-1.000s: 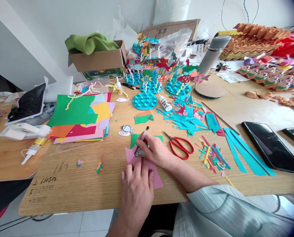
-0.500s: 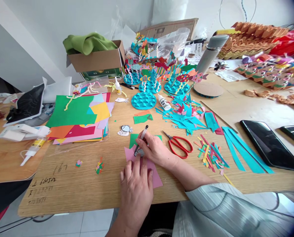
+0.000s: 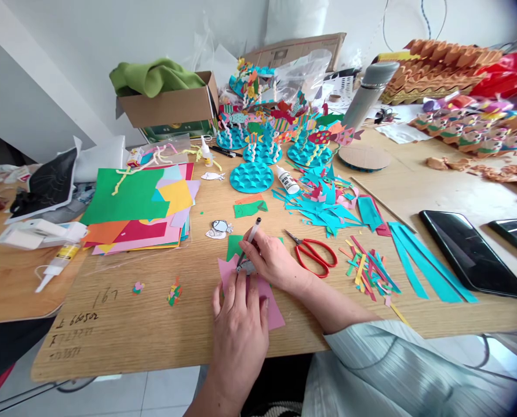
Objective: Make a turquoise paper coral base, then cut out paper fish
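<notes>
My right hand (image 3: 269, 260) is closed around a pen (image 3: 254, 230), its tip down at a small grey paper fish cutout (image 3: 246, 266). The cutout lies on a pink sheet of paper (image 3: 273, 310), partly covered by my fingers. My left hand (image 3: 241, 324) rests flat with fingers stretched out, pressing on the pink paper and the cutout's lower edge. Behind them a green piece of paper (image 3: 234, 248) shows partly. Red-handled scissors (image 3: 315, 255) lie to the right of my right hand. Farther back are white fish cutouts (image 3: 219, 229) and a green paper piece (image 3: 250, 209).
Stacked coloured paper (image 3: 128, 194) lies at left, near a glue bottle (image 3: 61, 260). Turquoise scraps (image 3: 328, 208), paper strips (image 3: 367, 269) and a black phone (image 3: 471, 252) lie at right. Behind stand a turquoise disc (image 3: 251, 176), a white glue bottle (image 3: 288, 180) and a grey flask (image 3: 369, 95).
The pen in my right hand has shifted very slightly along the fish cutout. My left hand stays pressed on the paper. The whole view has moved a little.
</notes>
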Demonstrator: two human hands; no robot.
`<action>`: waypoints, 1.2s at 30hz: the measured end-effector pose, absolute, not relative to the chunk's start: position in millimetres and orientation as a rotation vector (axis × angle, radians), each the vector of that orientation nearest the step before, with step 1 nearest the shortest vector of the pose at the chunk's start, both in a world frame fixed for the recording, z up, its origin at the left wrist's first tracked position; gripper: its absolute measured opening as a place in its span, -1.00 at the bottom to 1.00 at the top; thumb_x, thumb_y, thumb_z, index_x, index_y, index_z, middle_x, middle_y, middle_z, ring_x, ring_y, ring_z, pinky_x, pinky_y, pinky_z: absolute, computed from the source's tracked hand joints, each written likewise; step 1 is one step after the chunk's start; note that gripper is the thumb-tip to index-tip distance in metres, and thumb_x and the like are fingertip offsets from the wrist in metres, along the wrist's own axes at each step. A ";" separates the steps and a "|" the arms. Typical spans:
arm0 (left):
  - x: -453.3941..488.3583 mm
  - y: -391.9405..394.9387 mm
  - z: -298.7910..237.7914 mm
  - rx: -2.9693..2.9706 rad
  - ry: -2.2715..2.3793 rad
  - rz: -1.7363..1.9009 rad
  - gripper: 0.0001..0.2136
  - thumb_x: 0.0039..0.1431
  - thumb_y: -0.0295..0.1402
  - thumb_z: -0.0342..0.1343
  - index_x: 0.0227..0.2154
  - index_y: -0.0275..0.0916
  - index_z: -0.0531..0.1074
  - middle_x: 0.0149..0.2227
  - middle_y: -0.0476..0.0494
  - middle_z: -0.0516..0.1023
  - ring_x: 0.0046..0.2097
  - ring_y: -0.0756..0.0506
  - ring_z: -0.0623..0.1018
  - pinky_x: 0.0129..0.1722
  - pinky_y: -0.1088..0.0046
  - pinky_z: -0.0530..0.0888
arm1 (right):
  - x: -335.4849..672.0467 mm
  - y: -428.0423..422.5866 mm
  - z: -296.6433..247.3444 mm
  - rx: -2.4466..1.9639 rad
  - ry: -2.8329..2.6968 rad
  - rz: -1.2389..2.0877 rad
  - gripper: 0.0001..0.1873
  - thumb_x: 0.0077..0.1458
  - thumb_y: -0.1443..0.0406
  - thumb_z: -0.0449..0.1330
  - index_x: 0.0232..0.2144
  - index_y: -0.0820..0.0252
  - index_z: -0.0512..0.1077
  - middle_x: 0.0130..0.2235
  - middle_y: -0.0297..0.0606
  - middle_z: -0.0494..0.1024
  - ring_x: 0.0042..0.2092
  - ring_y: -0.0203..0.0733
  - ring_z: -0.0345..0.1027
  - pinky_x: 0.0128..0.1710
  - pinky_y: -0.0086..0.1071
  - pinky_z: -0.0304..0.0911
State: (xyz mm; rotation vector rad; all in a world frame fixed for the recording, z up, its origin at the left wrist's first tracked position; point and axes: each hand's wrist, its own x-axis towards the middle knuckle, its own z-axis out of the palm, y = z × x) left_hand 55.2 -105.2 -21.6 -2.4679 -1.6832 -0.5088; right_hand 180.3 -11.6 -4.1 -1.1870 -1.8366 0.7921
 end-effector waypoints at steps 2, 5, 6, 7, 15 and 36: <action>55.4 -104.9 -22.3 -2.472 -1.686 -0.497 -0.70 0.34 -0.38 -0.09 0.02 -0.31 0.43 0.08 -0.29 0.51 0.15 -0.24 0.43 0.13 0.05 0.23 | 180.8 -11.3 -4.2 -1.194 -1.843 0.777 -0.88 0.26 0.30 0.00 -0.37 0.10 0.19 -0.49 -0.37 0.40 -0.48 -0.29 0.27 -0.42 -0.44 0.16; 56.1 -104.0 -22.3 -2.478 -1.688 -0.485 -0.70 0.33 -0.39 -0.09 0.04 -0.30 0.42 0.08 -0.30 0.51 0.14 -0.23 0.44 0.13 0.06 0.24 | 181.4 -11.2 -4.1 -1.215 -1.855 0.763 -0.88 0.27 0.29 0.00 -0.36 0.10 0.19 -0.48 -0.36 0.40 -0.48 -0.28 0.27 -0.42 -0.43 0.14; 56.4 -103.5 -22.1 -2.478 -1.689 -0.485 -0.70 0.33 -0.40 -0.09 0.04 -0.30 0.42 0.07 -0.29 0.52 0.13 -0.22 0.45 0.13 0.06 0.24 | 181.6 -11.2 -3.9 -1.222 -1.858 0.763 -0.88 0.27 0.29 0.00 -0.36 0.11 0.19 -0.48 -0.36 0.39 -0.48 -0.27 0.27 -0.43 -0.43 0.14; 56.7 -103.0 -21.7 -2.478 -1.691 -0.486 -0.70 0.33 -0.41 -0.08 0.03 -0.29 0.42 0.06 -0.29 0.52 0.12 -0.22 0.45 0.13 0.06 0.24 | 181.8 -11.2 -3.7 -1.228 -1.861 0.762 -0.88 0.27 0.29 0.00 -0.36 0.11 0.19 -0.48 -0.36 0.39 -0.48 -0.27 0.27 -0.43 -0.43 0.14; 58.6 -100.3 -20.0 -2.471 -1.693 -0.469 -0.74 0.33 -0.41 -0.06 -0.02 -0.28 0.44 0.04 -0.28 0.53 0.08 -0.22 0.48 0.07 0.09 0.27 | 184.7 -10.5 0.0 -1.262 -1.886 0.749 -0.88 0.27 0.29 -0.01 -0.36 0.11 0.18 -0.49 -0.37 0.36 -0.49 -0.28 0.24 -0.43 -0.43 0.10; 62.1 -97.4 -19.6 -2.481 -1.671 -0.434 -0.72 0.29 -0.44 -0.01 0.01 -0.27 0.45 0.07 -0.19 0.53 0.08 -0.22 0.46 0.02 0.09 0.29 | 185.5 -9.1 2.0 -1.245 -1.948 0.685 -0.86 0.28 0.32 -0.02 -0.37 0.11 0.17 -0.46 -0.35 0.36 -0.46 -0.28 0.22 -0.42 -0.43 0.09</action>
